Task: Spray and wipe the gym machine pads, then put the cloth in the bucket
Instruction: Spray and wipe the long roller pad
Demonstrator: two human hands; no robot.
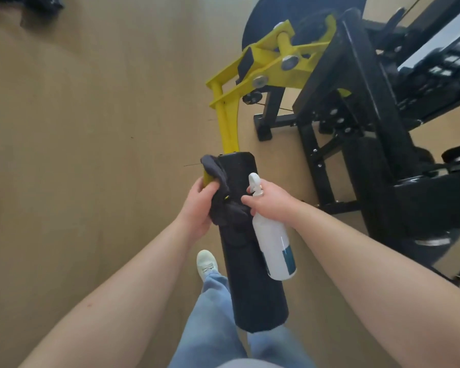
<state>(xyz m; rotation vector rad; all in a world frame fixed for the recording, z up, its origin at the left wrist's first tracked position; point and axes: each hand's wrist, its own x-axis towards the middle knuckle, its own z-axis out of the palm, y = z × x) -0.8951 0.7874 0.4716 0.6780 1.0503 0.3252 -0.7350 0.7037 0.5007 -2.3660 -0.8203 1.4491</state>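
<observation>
A long black roller pad (252, 282) on a yellow lever arm (227, 120) runs from the middle of the view down toward me. My left hand (201, 205) grips a dark grey cloth (223, 195) against the pad's upper left side. On the pad's right side, my right hand (271, 200) holds a white spray bottle (275, 245) by the neck, its nozzle up and its body hanging alongside the pad.
The black machine frame (356, 107) with a yellow pivot bracket (284, 62) fills the upper right. Tan floor (91, 128) spreads to the left. My shoe (206, 262) and jeans (215, 320) stand just left of the pad. A dark object (41, 6) lies at the top left corner.
</observation>
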